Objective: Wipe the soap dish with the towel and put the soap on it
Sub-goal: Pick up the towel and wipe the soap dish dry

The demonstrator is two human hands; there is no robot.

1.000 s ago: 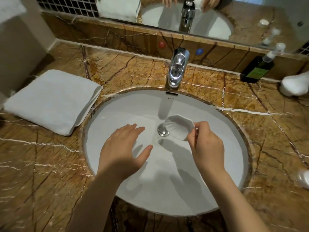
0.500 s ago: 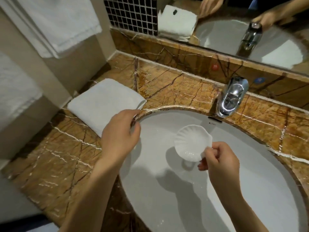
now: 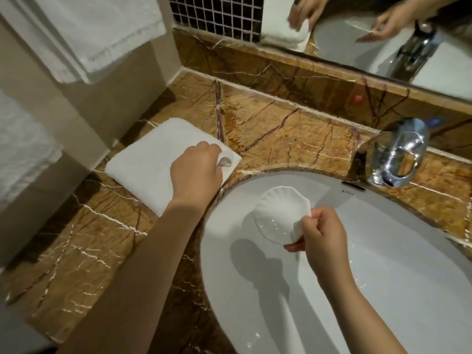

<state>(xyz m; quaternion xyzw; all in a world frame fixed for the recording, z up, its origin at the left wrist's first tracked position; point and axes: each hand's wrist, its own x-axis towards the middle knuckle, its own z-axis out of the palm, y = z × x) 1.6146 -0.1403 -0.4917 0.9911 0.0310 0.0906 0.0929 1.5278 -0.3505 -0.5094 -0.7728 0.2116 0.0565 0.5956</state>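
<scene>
A white shell-shaped soap dish (image 3: pixel 278 215) hangs tilted over the basin, wet and glossy inside. My right hand (image 3: pixel 324 233) pinches its near right rim. A folded white towel (image 3: pixel 143 169) lies on the marble counter to the left of the sink. My left hand (image 3: pixel 195 175) is on the towel's near right corner, with its fingers curled around that corner. No soap is in view.
The white oval sink (image 3: pixel 383 290) fills the lower right, with a chrome faucet (image 3: pixel 398 154) behind it. The brown marble counter (image 3: pixel 281 134) runs up to a mirror at the back. White towels (image 3: pixel 102 29) hang on the wall at the upper left.
My left hand has gone from over the basin to the folded towel and closed on its corner. My right hand has lifted the soap dish off the drain area. The view has turned left.
</scene>
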